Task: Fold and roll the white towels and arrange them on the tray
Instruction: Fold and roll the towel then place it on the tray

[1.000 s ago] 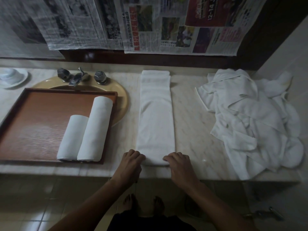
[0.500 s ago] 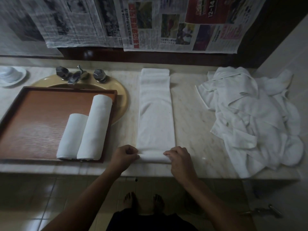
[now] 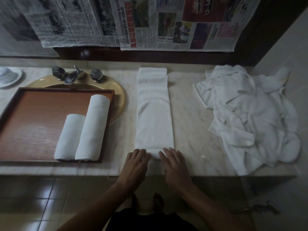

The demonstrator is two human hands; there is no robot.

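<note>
A white towel folded into a long strip (image 3: pixel 154 112) lies on the marble counter, running away from me. Its near end is curled into a small roll. My left hand (image 3: pixel 135 164) and my right hand (image 3: pixel 174 165) lie flat on that roll, fingers straight, one at each side. A brown wooden tray (image 3: pixel 33 124) sits to the left, partly over the sink. Two rolled white towels lie on its right side: a short one (image 3: pixel 69 137) and a longer one (image 3: pixel 93 127), touching each other. A heap of loose white towels (image 3: pixel 250 117) lies at the right.
A yellow sink basin (image 3: pixel 116 90) with a metal tap (image 3: pixel 75 75) lies behind the tray. A white dish (image 3: pixel 8 77) stands at the far left. Newspaper sheets (image 3: pixel 150 22) hang on the wall behind. The counter's front edge is just under my hands.
My fingers, curled on the towel's near end before, are now straight and flat on it. The near end has been turned over into a small roll.
</note>
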